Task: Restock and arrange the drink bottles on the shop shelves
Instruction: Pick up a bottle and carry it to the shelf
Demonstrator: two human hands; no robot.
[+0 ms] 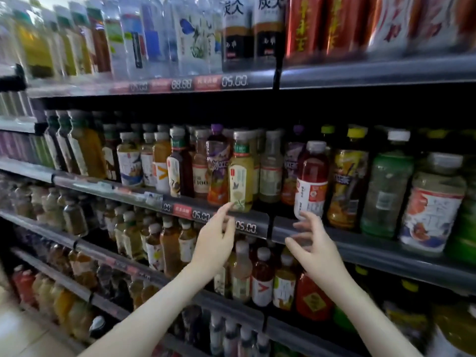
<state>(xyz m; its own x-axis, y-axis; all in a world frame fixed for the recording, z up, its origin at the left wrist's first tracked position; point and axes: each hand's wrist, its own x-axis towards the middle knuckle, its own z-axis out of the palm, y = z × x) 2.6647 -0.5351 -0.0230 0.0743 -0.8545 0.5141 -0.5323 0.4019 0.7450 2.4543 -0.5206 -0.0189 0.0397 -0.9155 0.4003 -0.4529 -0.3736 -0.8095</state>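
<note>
where the hands are: both up at the front rail of the middle shelf (360, 244), one on each side of the black divider (269, 225), and neither has a bottle.
left hand (215, 235): fingers loose, spread and gently bent, holding nothing. the forefinger tip is right at the foot of the pale yellow tea bottle (240, 176); touching or just off it, can't tell.
pale yellow tea bottle: upright at the front of the middle shelf, with a grey cap and a green neck band. it stands just right of the purple-capped bottle (217, 166).
right hand (313, 243): fingers fanned out and a little curled, empty. the top fingertip sits just under the base of the red drink bottle (311, 181).
red drink bottle: upright, white cap, white and red label. it's at the shelf front just right of the divider, beside the yellow-capped tea bottle (347, 186).
further right: a clear green bottle (386, 194) with a white cap, also upright.
price tags (246, 226): red digits on the rail reading 05.00, partly behind the left hand's fingers.
shelf above: clear water bottles (190, 34), and red cans (309, 24) to their right.
shelf below: more drink bottles (262, 276) standing in rows between the two wrists, blurred.
</note>
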